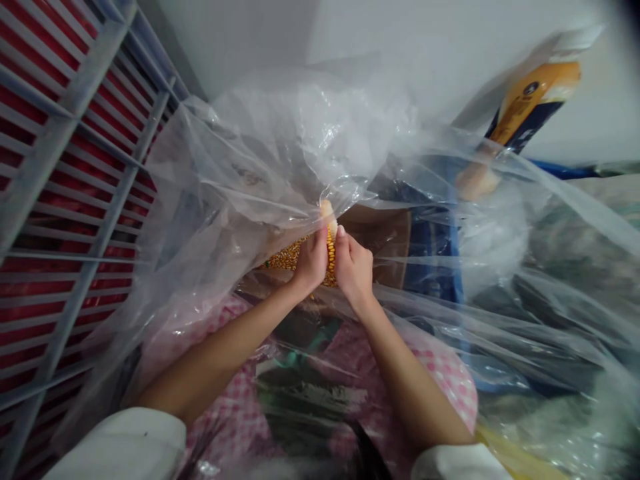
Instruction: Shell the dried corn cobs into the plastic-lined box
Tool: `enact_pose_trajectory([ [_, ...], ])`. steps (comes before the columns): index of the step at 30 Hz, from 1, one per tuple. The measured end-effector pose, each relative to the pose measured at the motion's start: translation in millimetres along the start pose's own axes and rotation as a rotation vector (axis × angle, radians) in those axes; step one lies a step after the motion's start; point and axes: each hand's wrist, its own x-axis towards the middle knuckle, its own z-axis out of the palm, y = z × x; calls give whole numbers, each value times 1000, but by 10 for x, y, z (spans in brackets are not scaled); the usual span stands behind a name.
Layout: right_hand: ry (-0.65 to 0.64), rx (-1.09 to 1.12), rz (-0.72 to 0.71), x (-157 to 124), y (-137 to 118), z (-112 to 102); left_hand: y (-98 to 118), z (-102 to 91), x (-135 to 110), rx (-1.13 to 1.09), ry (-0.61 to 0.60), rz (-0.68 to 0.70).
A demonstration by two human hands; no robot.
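Between my hands stands a corn cob (331,250), tilted upright, its top end bare and pale and its lower part still covered in yellow kernels. My left hand (313,259) is closed around its left side. From the right, my right hand (353,267) grips it with the thumb pressed near the bare end. Loose corn kernels (286,258) lie in a heap below and left of the cob. A large clear plastic sheet (235,180) surrounds both hands and forearms, and its edge meets the top of the cob.
A grey plastic crate (87,107) with red behind its slats stands at the left. Beyond the plastic on the right are a brown cardboard surface (395,247), a blue container (435,260) and a yellow and dark blue package (535,107). Pink checked cloth (230,393) covers my legs.
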Motion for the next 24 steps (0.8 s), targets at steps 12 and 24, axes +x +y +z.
enact_pose_trajectory([
  [12,25,100,55,17,67,74,-164,70,40,-254,18,-81],
  [24,23,-253,-32,393,246,-767,312,-202,131,5,57,115],
])
